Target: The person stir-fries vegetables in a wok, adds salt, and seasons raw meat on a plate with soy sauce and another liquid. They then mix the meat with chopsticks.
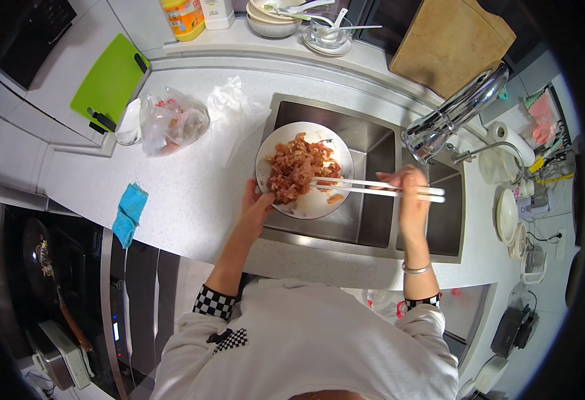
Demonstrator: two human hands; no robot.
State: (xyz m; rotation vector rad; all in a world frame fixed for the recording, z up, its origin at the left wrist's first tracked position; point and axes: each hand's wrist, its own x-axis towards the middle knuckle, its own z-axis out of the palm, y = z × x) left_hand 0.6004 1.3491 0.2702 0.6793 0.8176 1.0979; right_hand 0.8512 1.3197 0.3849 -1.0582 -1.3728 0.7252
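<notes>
My left hand (257, 202) grips the lower left rim of a white plate (305, 131), thumb on top, holding it over the left basin of the steel sink (372, 220). Sliced raw-looking meat (297, 167), reddish and glossy, is heaped on the plate's left and middle, with a few loose pieces at the right. My right hand (410, 192), slightly blurred, holds a pair of white chopsticks (365, 186) from the right. Their tips touch the meat near the middle of the plate. A metal bangle is on the right wrist.
A chrome faucet (435, 125) leans over the sink's right part. Left on the counter are a clear plastic bag (175, 122), crumpled white paper (232, 110), a blue cloth (130, 212) and a green cutting board (110, 82). A pan (35, 260) sits on the stove. Bowls (272, 27) line the ledge.
</notes>
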